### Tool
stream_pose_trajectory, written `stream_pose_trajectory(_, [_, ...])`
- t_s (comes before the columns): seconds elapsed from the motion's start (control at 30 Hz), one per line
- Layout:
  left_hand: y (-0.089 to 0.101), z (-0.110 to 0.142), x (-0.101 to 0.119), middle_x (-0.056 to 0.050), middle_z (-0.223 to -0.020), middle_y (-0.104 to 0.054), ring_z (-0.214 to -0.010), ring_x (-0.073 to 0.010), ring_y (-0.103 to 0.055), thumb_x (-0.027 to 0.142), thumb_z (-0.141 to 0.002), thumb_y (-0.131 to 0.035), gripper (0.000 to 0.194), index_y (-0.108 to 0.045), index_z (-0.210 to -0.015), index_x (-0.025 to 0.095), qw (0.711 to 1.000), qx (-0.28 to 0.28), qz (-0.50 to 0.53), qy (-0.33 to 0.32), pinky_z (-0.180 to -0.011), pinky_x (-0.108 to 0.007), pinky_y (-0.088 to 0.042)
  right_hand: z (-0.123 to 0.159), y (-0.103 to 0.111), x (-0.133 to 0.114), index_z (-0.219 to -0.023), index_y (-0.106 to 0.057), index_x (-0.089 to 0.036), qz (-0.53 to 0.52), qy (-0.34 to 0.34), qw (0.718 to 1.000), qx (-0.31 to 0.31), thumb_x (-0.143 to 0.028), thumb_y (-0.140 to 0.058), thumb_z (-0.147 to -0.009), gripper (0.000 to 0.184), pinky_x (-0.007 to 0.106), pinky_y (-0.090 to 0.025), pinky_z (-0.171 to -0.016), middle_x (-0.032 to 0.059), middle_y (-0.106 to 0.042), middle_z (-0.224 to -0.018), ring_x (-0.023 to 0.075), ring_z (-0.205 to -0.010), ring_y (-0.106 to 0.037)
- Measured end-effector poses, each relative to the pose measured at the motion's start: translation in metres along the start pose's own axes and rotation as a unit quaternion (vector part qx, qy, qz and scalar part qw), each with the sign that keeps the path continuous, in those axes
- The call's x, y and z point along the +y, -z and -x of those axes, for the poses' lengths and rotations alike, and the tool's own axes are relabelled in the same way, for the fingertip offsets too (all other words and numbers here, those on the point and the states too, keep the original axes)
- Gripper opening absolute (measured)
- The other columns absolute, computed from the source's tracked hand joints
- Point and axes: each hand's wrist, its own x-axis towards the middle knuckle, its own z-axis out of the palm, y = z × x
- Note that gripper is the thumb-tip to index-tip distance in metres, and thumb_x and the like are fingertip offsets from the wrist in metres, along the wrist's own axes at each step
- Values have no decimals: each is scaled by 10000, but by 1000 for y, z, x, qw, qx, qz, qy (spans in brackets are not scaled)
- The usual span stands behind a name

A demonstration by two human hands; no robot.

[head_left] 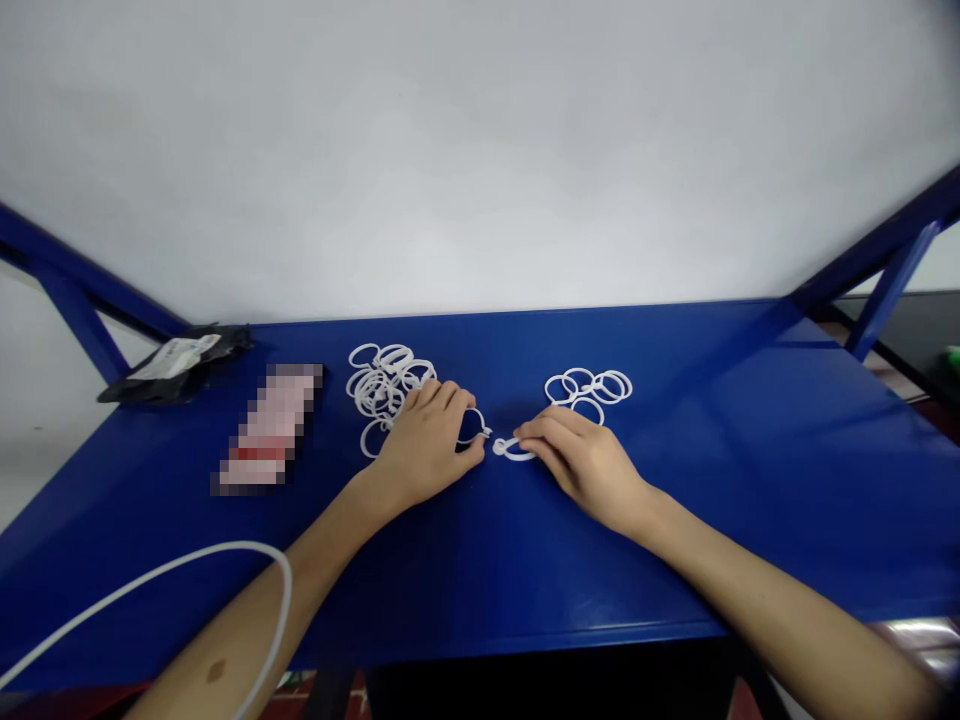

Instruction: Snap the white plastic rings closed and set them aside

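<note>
My left hand (431, 440) holds a white plastic ring (481, 424) between thumb and fingers, with the ring's small clasp end pointing right. Facing it, the fingers of my right hand (581, 455) are closed on another white ring (517, 452), which lies low over the table with its looped end to the left. A small gap separates the two rings. Left of and partly behind my left hand is a tangled pile of white rings (379, 385). Beyond my right hand several more white rings (581, 385) lie in a looser, overlapping group.
Everything lies on a blue table (480, 560) against a pale wall (480, 150). At left are a blurred-out flat pink item (270, 430) and a black plastic packet (184, 360) with a white label. A white cable (225, 546) loops over my left forearm. Blue frame bars (892, 285) flank the table.
</note>
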Motion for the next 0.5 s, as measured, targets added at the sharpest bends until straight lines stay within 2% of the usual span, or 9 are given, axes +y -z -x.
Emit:
stream_pose_trajectory(0.1, [2, 1, 0, -100, -1188, -613, -1133, -312, -486, 290, -878, -581, 354, -575, -1213, 174, 1000, 6, 1, -16, -978, -495, -395, 1, 0, 1, -1037, -623, -200, -6, -20, 999, 27, -250, -486, -1026, 146, 315, -563, -777, 61, -696, -981, 175, -883, -674])
stream_pose_trajectory(0.2, [8, 2, 6, -89, -1289, -592, -1191, -298, -476, 224, -870, -586, 451, -534, -1318, 198, 998, 8, 46, -52, -1009, -494, -374, 1, -1, 0, -1007, -604, -201, -18, -37, 998, 56, -244, -499, -1018, 113, 307, -558, -761, 58, -697, -966, 171, -867, -681])
stream_pose_trajectory(0.27, [12, 3, 12, -66, -1240, -630, -1171, -270, -505, 237, -892, -595, 368, -574, -1259, 215, 992, 16, 102, -65, -1008, -471, -385, 0, -1, -2, -1009, -594, -201, -29, -54, 995, 77, -241, -527, -1004, 78, 290, -552, -741, 47, -701, -949, 159, -831, -683])
stream_pose_trajectory(0.37, [14, 3, 18, -21, -1046, -698, -1033, -207, -580, 287, -955, -570, 152, -642, -1071, 221, 980, 58, 183, -60, -950, -401, -439, -1, 0, -4, -1033, -589, -202, -56, -82, 992, 84, -246, -556, -988, 70, 269, -538, -702, 25, -705, -908, 139, -750, -673])
stream_pose_trajectory(0.5, [12, 2, 20, -2, -919, -708, -900, -157, -612, 267, -981, -551, 129, -657, -945, 204, 965, 117, 229, -53, -848, -316, -489, 0, 1, -7, -1047, -563, -201, -103, -83, 990, 54, -251, -532, -1000, 75, 256, -519, -680, 18, -699, -892, 135, -745, -669])
